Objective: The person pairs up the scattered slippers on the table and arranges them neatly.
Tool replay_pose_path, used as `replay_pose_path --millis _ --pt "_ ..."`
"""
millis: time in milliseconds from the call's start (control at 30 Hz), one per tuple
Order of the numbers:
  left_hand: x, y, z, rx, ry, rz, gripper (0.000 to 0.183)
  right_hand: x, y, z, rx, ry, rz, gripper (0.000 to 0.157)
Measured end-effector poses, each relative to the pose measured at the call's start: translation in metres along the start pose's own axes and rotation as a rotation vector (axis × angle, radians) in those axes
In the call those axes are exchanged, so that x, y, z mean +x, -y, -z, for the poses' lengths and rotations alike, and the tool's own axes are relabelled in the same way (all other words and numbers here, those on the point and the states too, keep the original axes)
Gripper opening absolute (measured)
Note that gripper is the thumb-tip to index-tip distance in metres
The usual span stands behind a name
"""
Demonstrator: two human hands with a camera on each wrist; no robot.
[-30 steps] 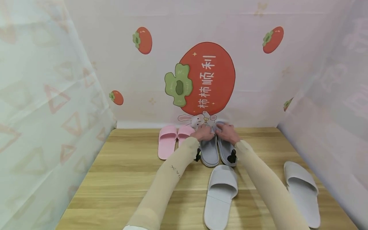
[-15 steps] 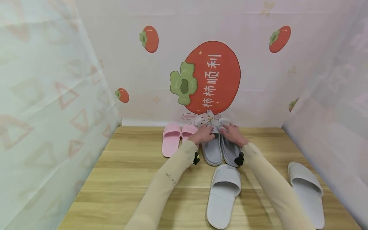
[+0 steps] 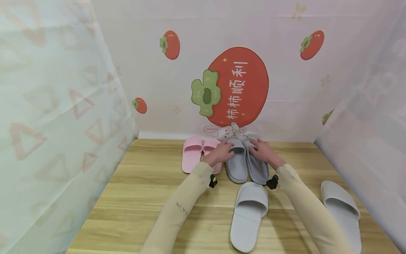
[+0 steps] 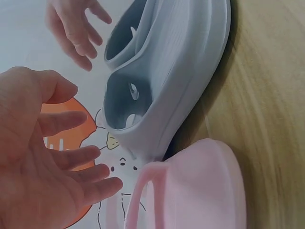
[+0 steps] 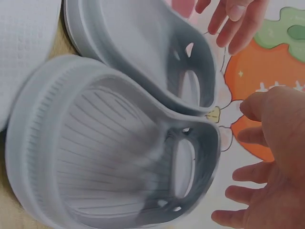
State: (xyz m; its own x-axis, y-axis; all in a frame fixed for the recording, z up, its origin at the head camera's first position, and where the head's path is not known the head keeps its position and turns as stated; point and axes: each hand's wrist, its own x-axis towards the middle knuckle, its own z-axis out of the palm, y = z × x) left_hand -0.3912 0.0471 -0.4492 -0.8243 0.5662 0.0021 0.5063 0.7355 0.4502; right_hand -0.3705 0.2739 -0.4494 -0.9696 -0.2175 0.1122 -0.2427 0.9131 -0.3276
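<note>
A pair of blue-grey slippers stands side by side against the back wall, the left slipper (image 3: 238,170) beside the right slipper (image 3: 258,171). Over the left one's strap and inner side is my left hand (image 3: 221,153), fingers spread and holding nothing. My right hand (image 3: 265,153) hovers at the other slipper's outer side, its fingers loose. In the left wrist view, a gap shows between my left hand (image 4: 43,152) and the near grey slipper (image 4: 176,81). The right wrist view likewise shows my right hand (image 5: 271,167) apart from the ridged grey slipper (image 5: 109,157).
Pink slippers (image 3: 191,160) stand just left of the blue-grey pair, one partly hidden by my left hand. A light grey slipper (image 3: 245,229) lies in front, and another light grey slipper (image 3: 344,218) is near the right wall. All rest on a wood-grain surface (image 3: 136,204).
Both hands have come away from the blue-grey slippers and moved apart, the left to the left and the right to the right. The slippers stay in place while the head view shifts slightly.
</note>
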Motion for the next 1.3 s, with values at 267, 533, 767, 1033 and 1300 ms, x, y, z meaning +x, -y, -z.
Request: replay_pose_path --millis 267,533,767,1033,1300 --pt "-0.016 -0.004 0.0 -0.006 -0.036 -0.028 0.049 -0.017 0.005 0.003 0.024 -0.1 0.089 0.047" --pt "-0.041 -0.015 0.003 -0.051 -0.122 -0.087 0.054 -0.044 0.009 0.009 0.049 -0.116 0.085 0.052" --pt "-0.061 -0.033 0.002 0.099 -0.201 -0.215 0.05 -0.075 0.001 0.018 0.056 -0.223 0.121 0.052" --pt "-0.082 -0.049 -0.01 0.153 -0.157 -0.235 0.055 -0.105 -0.012 0.024 0.051 -0.33 0.194 0.049" --pt "-0.094 -0.069 -0.022 0.21 -0.092 -0.176 0.063 -0.134 -0.03 0.03 0.063 -0.309 0.124 0.048"
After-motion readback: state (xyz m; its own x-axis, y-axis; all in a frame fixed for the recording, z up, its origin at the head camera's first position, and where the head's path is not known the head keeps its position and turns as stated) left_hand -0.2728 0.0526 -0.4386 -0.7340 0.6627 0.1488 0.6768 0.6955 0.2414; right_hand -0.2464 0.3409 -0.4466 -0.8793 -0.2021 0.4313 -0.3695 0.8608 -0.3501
